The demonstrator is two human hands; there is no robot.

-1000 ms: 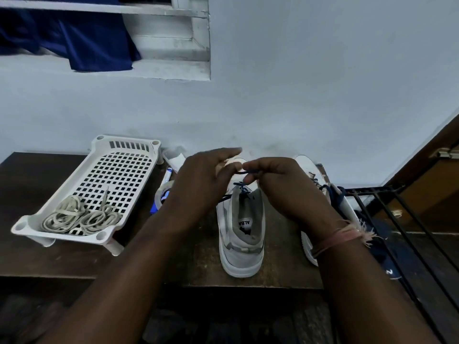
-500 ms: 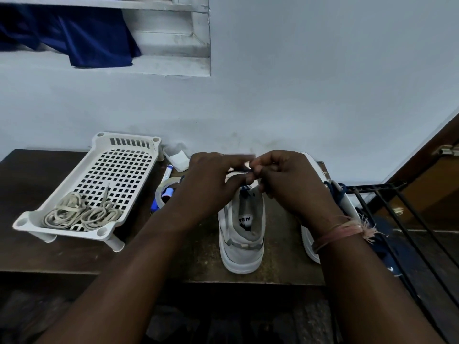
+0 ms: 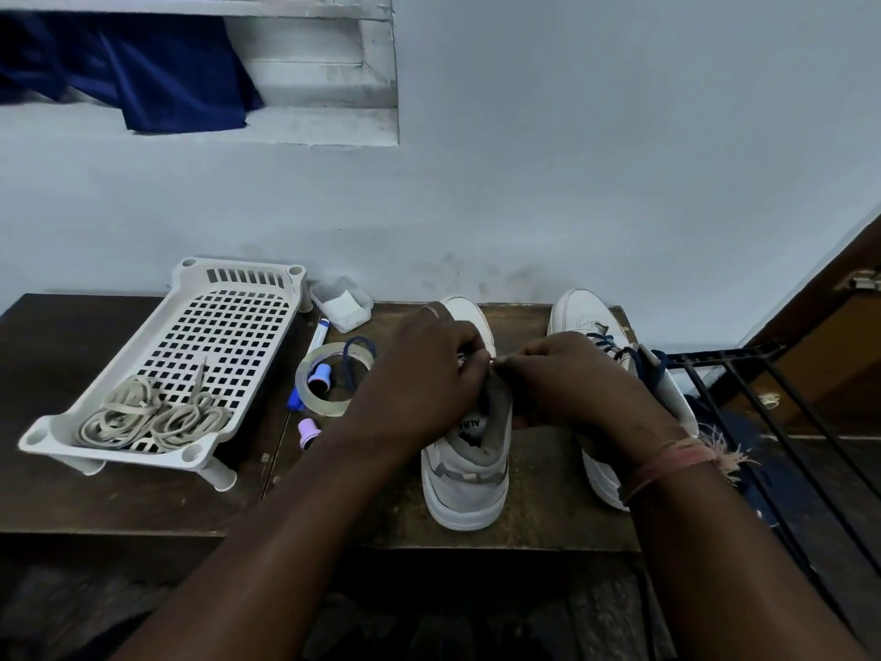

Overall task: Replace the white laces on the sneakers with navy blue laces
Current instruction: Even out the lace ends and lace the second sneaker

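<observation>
Head view caught my left hand [image 3: 419,379] and right hand [image 3: 567,384] curled together over the near sneaker [image 3: 469,474], fingertips meeting above its tongue; both seemed to pinch something there, though I could not tell what; a navy lace [image 3: 355,362] looped left across the tape roll [image 3: 329,379]; right of it the second sneaker [image 3: 591,322] wore navy lacing; far left, white laces [image 3: 152,417] lay in the white basket [image 3: 238,279] on the table [image 3: 95,489].

Bare forearms, frayed pink thread wristband [image 3: 677,458]
</observation>
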